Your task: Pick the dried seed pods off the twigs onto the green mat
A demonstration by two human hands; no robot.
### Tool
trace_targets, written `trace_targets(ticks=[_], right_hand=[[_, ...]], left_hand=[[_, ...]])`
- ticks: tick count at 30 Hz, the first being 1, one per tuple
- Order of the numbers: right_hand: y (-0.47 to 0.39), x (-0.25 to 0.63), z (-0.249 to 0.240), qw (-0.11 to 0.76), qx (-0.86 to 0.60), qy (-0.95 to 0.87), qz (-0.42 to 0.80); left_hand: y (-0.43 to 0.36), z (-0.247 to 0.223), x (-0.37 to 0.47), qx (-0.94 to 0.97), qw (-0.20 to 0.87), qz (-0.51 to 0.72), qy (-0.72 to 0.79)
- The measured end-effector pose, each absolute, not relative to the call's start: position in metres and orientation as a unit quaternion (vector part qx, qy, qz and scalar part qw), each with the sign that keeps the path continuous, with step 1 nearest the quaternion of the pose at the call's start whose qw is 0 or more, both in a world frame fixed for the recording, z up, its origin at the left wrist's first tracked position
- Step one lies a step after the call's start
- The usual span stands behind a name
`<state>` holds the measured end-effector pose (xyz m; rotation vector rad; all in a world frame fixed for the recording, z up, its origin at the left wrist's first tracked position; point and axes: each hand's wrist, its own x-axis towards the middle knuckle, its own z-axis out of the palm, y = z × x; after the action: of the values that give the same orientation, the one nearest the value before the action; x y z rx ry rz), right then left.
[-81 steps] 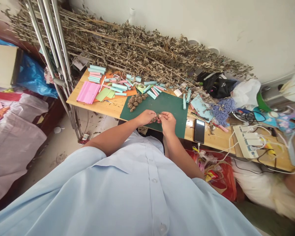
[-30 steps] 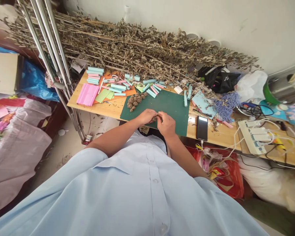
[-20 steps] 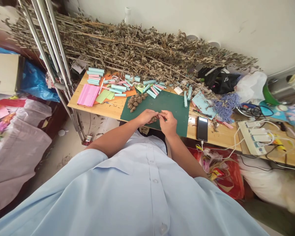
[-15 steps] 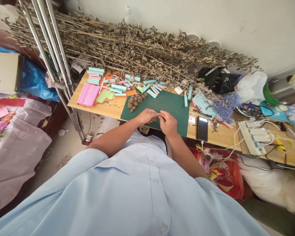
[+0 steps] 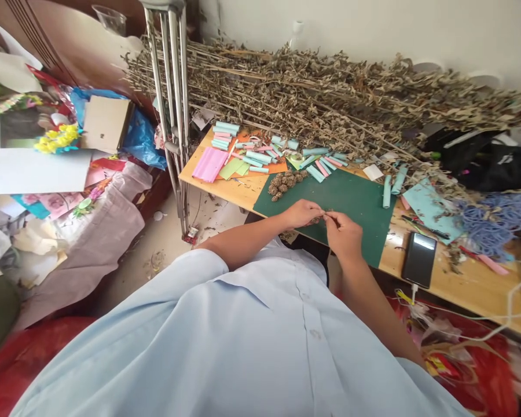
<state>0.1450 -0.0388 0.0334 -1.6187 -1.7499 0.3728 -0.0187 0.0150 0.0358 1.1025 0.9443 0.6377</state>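
Note:
In the head view my left hand (image 5: 304,214) is closed, with part of a small brown, knobbly clump (image 5: 316,220) showing under its fingers. Against it, my right hand (image 5: 344,234) is pinched, its fingertips meeting those of the left. What lies between the right fingertips is too small to make out. Both hands are over the near edge of a dark green cutting mat (image 5: 356,202). A heap of brown knobbly balls (image 5: 283,184) lies on the mat, just beyond my left hand.
Dried leafy stalks (image 5: 312,87) are piled along the wall. Blue and pink paper rolls (image 5: 260,156) lie on the wooden table (image 5: 252,194). To the right are a charging phone (image 5: 419,259) and blue cord (image 5: 499,223). Metal crutches (image 5: 173,116) stand left of the table.
My view has swung left, so things appear further right and more of the bed-side clutter shows. My hands stay together over the mat's edge, fingertips still meeting.

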Motion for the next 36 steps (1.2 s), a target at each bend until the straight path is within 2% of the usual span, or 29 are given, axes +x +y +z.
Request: trace_targets(ticks=[5, 9, 13, 19, 23, 27, 31, 36], right_hand=[[-0.039, 0.148, 0.034, 0.281, -0.592, -0.754, 0.050], [-0.039, 0.148, 0.032, 0.255, -0.595, -0.761, 0.035], [-0.041, 0.139, 0.034, 0.321, -0.621, -0.709, 0.097], [-0.036, 0.126, 0.030, 0.435, -0.664, -0.522, 0.312], [-0.032, 0.118, 0.024, 0.511, -0.642, -0.373, 0.433], [-0.031, 0.109, 0.021, 0.537, -0.606, -0.269, 0.522], [-0.032, 0.106, 0.020, 0.542, -0.612, -0.268, 0.510], [-0.037, 0.117, 0.017, 0.505, -0.615, -0.434, 0.422]], left_hand=[[0.015, 0.036, -0.020, 0.527, 0.688, 0.284, 0.411], [0.016, 0.040, -0.023, 0.538, 0.701, 0.261, 0.389], [0.019, 0.039, -0.023, 0.509, 0.707, 0.274, 0.408], [0.023, 0.032, -0.023, 0.479, 0.728, 0.275, 0.405], [0.022, 0.033, -0.026, 0.479, 0.733, 0.284, 0.390], [0.022, 0.037, -0.030, 0.485, 0.730, 0.274, 0.397], [0.022, 0.038, -0.032, 0.494, 0.728, 0.255, 0.400], [0.023, 0.038, -0.031, 0.505, 0.720, 0.248, 0.406]])
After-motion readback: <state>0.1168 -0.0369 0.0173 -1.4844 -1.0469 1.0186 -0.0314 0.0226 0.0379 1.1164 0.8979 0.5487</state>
